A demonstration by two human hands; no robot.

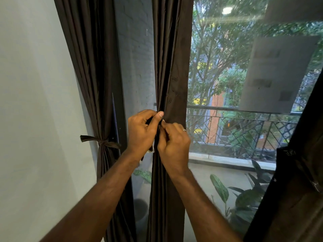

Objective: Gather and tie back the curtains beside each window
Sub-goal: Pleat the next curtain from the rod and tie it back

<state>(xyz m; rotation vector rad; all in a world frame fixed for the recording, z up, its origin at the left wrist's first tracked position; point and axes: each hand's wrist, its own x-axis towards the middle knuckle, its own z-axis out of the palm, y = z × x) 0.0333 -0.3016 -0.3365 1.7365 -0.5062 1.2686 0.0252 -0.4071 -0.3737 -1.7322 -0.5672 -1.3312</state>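
Observation:
A dark brown curtain hangs gathered in a narrow bundle down the middle of the view. My left hand grips its left folds, thumb pressed against the cloth at about waist height. My right hand pinches the fabric just below that thumb, fingers curled; whether a tie strip is between the fingers is hidden. To the left, a second brown curtain hangs beside the wall, cinched by a knotted brown tieback. A third dark curtain fills the lower right corner.
A pale wall stands on the left. The window glass shows trees, a metal balcony railing and potted leafy plants outside. A dark window frame runs between the left and middle curtains.

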